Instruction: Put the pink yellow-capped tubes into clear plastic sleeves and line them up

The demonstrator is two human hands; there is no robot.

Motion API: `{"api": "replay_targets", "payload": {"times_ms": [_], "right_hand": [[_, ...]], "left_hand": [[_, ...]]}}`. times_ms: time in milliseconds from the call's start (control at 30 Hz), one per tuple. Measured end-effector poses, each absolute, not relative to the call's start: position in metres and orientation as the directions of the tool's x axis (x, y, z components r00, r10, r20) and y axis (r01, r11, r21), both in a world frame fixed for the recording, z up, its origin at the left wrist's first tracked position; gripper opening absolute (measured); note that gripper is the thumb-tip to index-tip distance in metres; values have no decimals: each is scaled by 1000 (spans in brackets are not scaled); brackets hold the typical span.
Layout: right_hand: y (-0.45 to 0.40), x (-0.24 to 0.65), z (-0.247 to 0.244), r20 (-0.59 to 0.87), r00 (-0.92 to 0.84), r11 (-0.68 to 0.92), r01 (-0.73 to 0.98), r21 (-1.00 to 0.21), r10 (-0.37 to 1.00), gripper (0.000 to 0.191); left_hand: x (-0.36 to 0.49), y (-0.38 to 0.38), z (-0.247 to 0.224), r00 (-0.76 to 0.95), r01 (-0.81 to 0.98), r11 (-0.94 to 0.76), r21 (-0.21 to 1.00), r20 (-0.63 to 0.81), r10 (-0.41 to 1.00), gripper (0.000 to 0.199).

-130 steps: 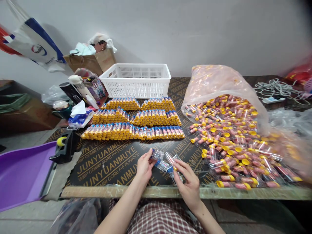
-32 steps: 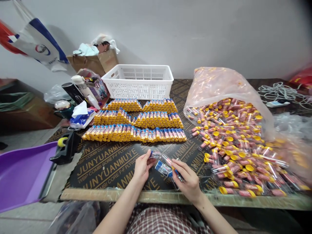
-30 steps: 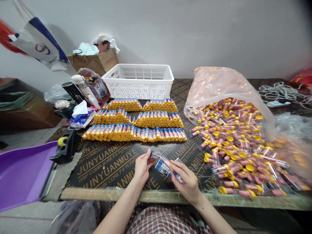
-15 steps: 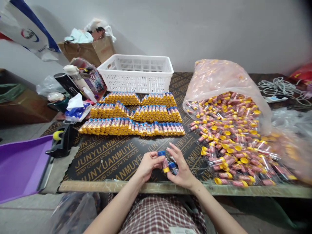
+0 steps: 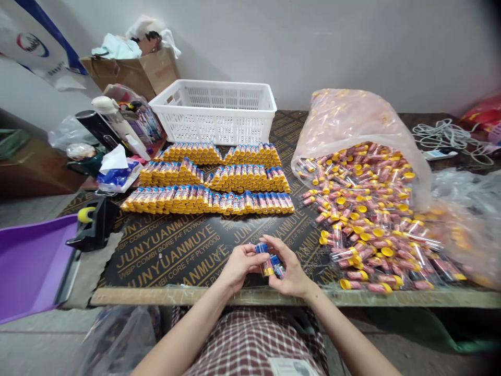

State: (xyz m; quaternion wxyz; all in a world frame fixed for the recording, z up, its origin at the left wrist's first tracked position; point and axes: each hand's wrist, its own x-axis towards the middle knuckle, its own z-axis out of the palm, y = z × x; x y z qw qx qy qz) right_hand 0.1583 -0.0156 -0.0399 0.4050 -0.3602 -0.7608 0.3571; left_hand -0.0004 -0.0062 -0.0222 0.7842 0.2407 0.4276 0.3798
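Near the table's front edge, my left hand (image 5: 239,266) is closed on a small clear tube (image 5: 264,259) with a blue top and yellow base. My right hand (image 5: 288,269) curls beside it, its fingers round another blue-topped piece (image 5: 277,265); its fingertips reach the held tube. Beyond the hands, yellow-based, blue-topped tubes (image 5: 188,196) lie stacked in three rows. To the right, a loose heap of yellow-capped tubes with pink contents (image 5: 364,224) spills from a translucent bag (image 5: 344,115).
A white basket (image 5: 219,125) stands behind the rows. Bottles (image 5: 113,120), a tissue pack (image 5: 117,175) and a black tape dispenser (image 5: 96,227) are at the left, beside a purple dustpan (image 5: 35,266). A white cable (image 5: 450,136) lies at the back right.
My right fingers have come down and in toward the tube in my left hand. The whole view has shifted slightly, with the table's objects a little further left and up.
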Motion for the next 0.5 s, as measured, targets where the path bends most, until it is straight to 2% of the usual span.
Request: {"api": "replay_targets", "payload": {"times_ms": [200, 300, 333, 400, 433, 500], "right_hand": [[-18, 157, -37, 361, -423, 495, 267, -827, 831, 83], [0, 163, -31, 411, -422, 557, 320, -766, 808, 80], [12, 167, -29, 437, -406, 579, 353, -735, 802, 79], [44, 176, -26, 481, -350, 594, 446, -669, 804, 78], [63, 180, -25, 485, -320, 580, 507, -638, 814, 79], [100, 185, -26, 462, -300, 541, 604, -585, 835, 80]], "left_hand": [[1, -6, -24, 368, -388, 593, 706, -471, 802, 43], [-6, -1, -29, 291, -299, 532, 793, -455, 842, 42], [-10, 2, -33, 208, -204, 472, 858, -433, 877, 40], [-19, 7, -42, 10, 129, 309, 942, -313, 950, 33], [-23, 9, -47, -60, 326, 231, 917, -223, 973, 31], [-30, 12, -57, -86, 624, 129, 771, -96, 992, 26]]}}
